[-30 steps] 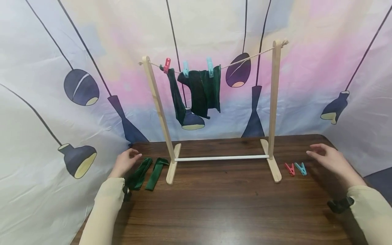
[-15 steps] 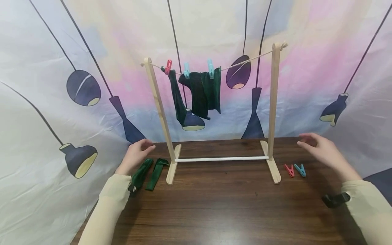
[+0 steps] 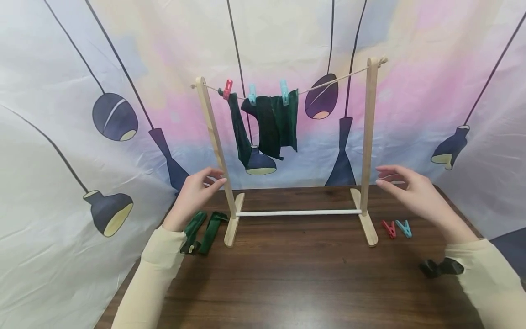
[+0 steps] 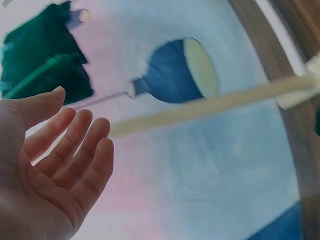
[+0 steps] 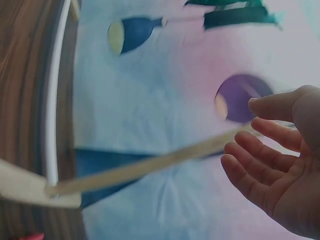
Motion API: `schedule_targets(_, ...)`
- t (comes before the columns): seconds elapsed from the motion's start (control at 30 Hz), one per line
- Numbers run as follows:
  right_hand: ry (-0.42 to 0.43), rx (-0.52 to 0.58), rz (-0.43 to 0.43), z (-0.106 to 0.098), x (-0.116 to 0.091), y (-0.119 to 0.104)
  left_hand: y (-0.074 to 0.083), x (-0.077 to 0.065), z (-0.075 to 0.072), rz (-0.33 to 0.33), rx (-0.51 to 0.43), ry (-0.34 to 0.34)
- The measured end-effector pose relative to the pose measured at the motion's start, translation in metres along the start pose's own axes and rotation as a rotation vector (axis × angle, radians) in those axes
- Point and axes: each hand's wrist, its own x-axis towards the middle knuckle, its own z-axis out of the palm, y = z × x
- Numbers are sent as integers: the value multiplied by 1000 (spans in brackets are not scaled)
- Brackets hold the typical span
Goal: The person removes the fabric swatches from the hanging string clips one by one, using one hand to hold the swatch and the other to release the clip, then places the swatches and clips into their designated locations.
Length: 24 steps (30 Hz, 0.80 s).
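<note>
My left hand [image 3: 197,194] is raised beside the left post [image 3: 213,136] of a small wooden clothesline stand, fingertips overlapping the post in the head view. Its fingers are loosely bent around nothing, as the left wrist view confirms. On the other side, my right hand [image 3: 411,192] hovers just right of the right post [image 3: 368,137], thumb and fingers apart and holding nothing. Between the posts, dark green cloth pieces [image 3: 267,130] hang from a string, fastened by a red clothespin [image 3: 227,89], a blue clothespin [image 3: 252,94] and another blue clothespin [image 3: 284,92].
Two green cloth strips, a left one [image 3: 196,224] and a right one [image 3: 213,232], lie on the brown table [image 3: 296,283] below my left hand. A red clothespin [image 3: 389,229] and a blue clothespin [image 3: 404,228] lie right of the stand. A white rod [image 3: 300,213] joins its feet.
Both hands have moved inward and up toward the stand's posts, the left going right and the right going left. The cloth and clothespins stay in place.
</note>
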Motion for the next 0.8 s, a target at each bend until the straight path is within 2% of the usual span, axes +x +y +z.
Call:
schedule_targets(0.2, 55, 46, -43, 0, -7, -27, 21, -2, 5, 97, -40, 27)
schedule_targets(0.37, 104, 69, -50, 4, -5, -39, 30, -4, 14, 112, -73, 9)
schedule_targets(0.57, 143, 116, -95, 9, 12, -52, 49, 5, 23, 124, -152, 23)
schedule_targets(0.8, 205, 158, -163, 7, 42, -86, 81, 22, 26, 219, -237, 76)
